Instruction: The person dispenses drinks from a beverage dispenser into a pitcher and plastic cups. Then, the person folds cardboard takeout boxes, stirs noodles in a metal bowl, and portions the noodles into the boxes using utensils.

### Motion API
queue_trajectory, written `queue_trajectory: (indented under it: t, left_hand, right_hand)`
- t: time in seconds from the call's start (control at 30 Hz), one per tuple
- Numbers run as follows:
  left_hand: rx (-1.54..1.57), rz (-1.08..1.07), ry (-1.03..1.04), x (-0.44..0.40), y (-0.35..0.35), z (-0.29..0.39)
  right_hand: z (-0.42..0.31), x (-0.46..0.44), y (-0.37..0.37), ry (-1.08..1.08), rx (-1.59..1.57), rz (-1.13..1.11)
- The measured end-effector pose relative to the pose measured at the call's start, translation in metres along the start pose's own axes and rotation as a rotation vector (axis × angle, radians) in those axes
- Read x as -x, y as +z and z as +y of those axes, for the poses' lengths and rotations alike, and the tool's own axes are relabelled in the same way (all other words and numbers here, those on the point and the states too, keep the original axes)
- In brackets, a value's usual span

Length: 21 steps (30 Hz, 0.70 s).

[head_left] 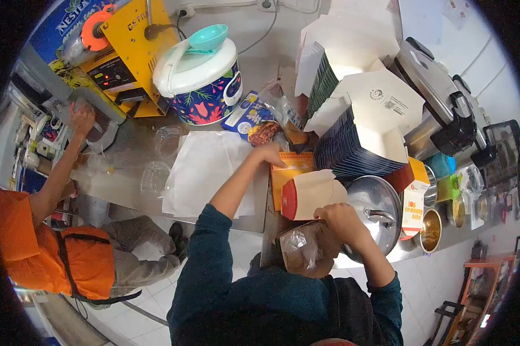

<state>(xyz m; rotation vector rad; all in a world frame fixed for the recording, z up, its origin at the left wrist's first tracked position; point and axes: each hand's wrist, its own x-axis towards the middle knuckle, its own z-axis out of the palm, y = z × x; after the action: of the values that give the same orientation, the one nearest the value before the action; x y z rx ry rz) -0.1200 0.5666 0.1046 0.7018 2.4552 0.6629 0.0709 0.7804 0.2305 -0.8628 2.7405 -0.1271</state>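
From my view, my right hand [341, 221] is closed narrow at the upper edge of a brown box [322, 257] with a crumpled clear plastic bag [299, 243] on it; that box hangs at the counter's near edge, below the grip. My left hand [267, 154] reaches to the far end of a flat orange-yellow carton [288, 168], its fingers bent there, but I cannot tell how tightly they grip. Between my hands, a cream-and-red food carton [313, 196] overlaps the orange-yellow one. Just right of my right hand, a lidded steel pot [373, 205] crowds that side, with a gold-toned bowl [430, 230] beyond it. Tall nested takeout boxes [352, 138] block the space ahead of both hands. White paper sheets [208, 173] lie left of my left hand; a blue snack packet [249, 118] sits just past it, near a flowered bucket [205, 95]. Farther left, well apart from my grip, a co-worker's hand [83, 117] is at a clear container [101, 130].
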Motion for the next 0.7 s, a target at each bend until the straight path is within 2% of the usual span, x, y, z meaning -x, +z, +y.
queue_trajectory:
  t: [0.1,0.2,0.3,0.37,0.47,0.57,0.7]
  left_hand:
    - [0.224,0.218,-0.214,0.004,-0.008,-0.019]
    - [1.096,0.496,-0.237,0.027,-0.023,-0.005]
    - [1.180,0.608,-0.087,0.066,-0.054,0.032]
    - [0.955,0.745,-0.125,0.096,-0.072,0.055]
    - [0.671,0.961,-0.079,0.149,-0.089,0.079]
    - [0.837,1.238,-0.006,0.193,-0.082,0.072]
    - [1.234,1.633,0.153,0.232,-0.056,0.097]
  right_hand:
    - [-0.001,0.002,-0.007,-0.028,-0.054,0.015]
    - [0.000,0.003,-0.012,-0.055,-0.023,0.008]
    - [0.004,0.000,0.000,-0.069,0.036,0.034]
    - [0.008,-0.008,0.008,-0.028,0.024,-0.005]
    - [0.004,-0.011,0.003,-0.050,-0.125,0.098]
    - [0.008,-0.010,0.016,-0.160,-0.003,0.164]
    - [0.006,-0.014,0.006,-0.059,0.036,0.155]
